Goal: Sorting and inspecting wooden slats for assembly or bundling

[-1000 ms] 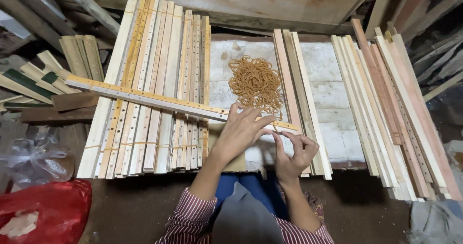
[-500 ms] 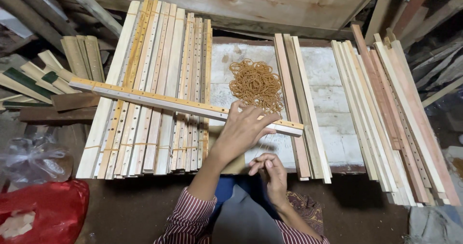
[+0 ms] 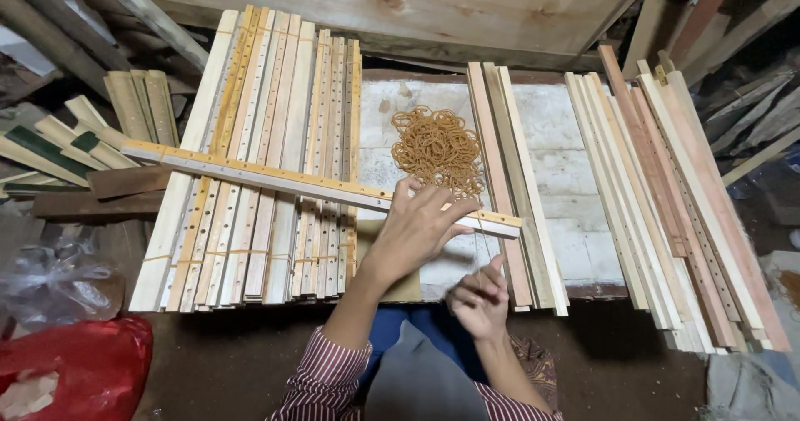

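White worktable (image 3: 575,179) with rubber-band pile (image 3: 437,148), bundled wooden slats (image 3: 267,163), loose slats (image 3: 667,204).

A long slat (image 3: 321,181) is laid crosswise over the left slat stack (image 3: 258,163), with rubber bands (image 3: 437,148) heaped between that stack and the right stacks (image 3: 667,196).

A red plastic bag (image 3: 79,367) sat crumpled at the lower left corner, something pale showing in it. Just above it lay a clear, crinkled plastic bag (image 3: 50,275). No labels, signs or screens showed anywhere.
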